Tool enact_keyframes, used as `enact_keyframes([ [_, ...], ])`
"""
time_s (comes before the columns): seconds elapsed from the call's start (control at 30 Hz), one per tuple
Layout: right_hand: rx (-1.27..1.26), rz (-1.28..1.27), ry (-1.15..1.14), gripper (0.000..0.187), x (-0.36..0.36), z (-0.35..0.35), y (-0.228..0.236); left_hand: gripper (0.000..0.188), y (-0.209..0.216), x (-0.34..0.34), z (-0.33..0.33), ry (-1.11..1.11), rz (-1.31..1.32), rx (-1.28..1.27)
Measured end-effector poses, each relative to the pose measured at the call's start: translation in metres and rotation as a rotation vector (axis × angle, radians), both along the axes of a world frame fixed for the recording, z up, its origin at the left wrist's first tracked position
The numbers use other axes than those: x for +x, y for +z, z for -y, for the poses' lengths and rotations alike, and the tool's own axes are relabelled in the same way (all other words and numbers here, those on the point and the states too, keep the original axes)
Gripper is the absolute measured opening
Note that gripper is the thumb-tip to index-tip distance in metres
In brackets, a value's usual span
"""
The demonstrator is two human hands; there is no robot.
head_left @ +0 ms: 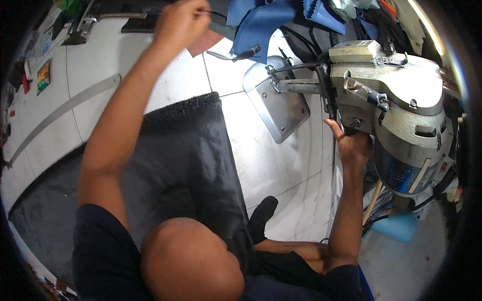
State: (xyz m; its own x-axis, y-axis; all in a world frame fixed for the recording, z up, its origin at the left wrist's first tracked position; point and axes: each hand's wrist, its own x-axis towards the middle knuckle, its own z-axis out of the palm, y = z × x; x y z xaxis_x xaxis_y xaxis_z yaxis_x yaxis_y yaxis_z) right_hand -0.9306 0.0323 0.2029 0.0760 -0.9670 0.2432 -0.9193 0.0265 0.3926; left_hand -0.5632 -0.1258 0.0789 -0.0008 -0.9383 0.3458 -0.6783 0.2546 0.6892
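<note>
My left hand (185,22) is raised at the top, its fingers curled together. A thin dark strand shows beside the fingertips, but what lies inside them is too blurred to tell. At the right, my right hand (353,146) grips a grey metal cloth cutting machine (389,83) under its housing. The thumb points up along the machine's side, and the other fingers are mostly hidden. A bar joins the machine to a shiny metal base plate (283,108) on the white tiles.
A black cushioned mat (186,135) lies beneath my left arm. Blue cloth pieces (263,25) are heaped at the top. A long curved-looking metal ruler (65,113) rests at the left. A light blue object (395,227) sits below the machine, near a wooden stick (372,200).
</note>
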Motion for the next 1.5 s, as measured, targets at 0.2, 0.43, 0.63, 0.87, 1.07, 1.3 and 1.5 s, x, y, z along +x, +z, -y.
enact_keyframes([
  [0.2,0.006,0.026,-0.007,0.076,-0.003,0.000,-0.004,0.015,-0.004,-0.107,-0.066,-0.381,-0.577,0.043],
  [0.43,0.085,0.110,-0.124,0.079,0.014,0.003,0.004,0.018,-0.006,-0.173,-0.098,-0.481,-1.007,0.555],
  [0.63,0.099,0.055,-0.166,0.077,0.016,0.001,0.005,0.039,-0.008,-0.204,-0.105,-0.461,-1.306,0.719],
  [0.87,0.084,0.230,-0.037,0.077,0.016,0.004,0.004,0.044,0.000,-0.213,-0.104,-0.468,-1.290,0.639],
  [1.07,0.109,0.177,-0.123,0.080,0.008,0.003,0.001,0.046,0.003,-0.220,-0.104,-0.416,-1.415,0.656],
  [1.3,0.041,0.097,0.029,0.086,-0.001,0.005,-0.003,0.040,0.003,-0.222,-0.108,-0.449,-1.468,0.607],
  [1.5,0.074,0.123,-0.159,0.075,0.013,0.001,0.003,0.036,-0.001,-0.220,-0.107,-0.480,-1.461,0.569],
])
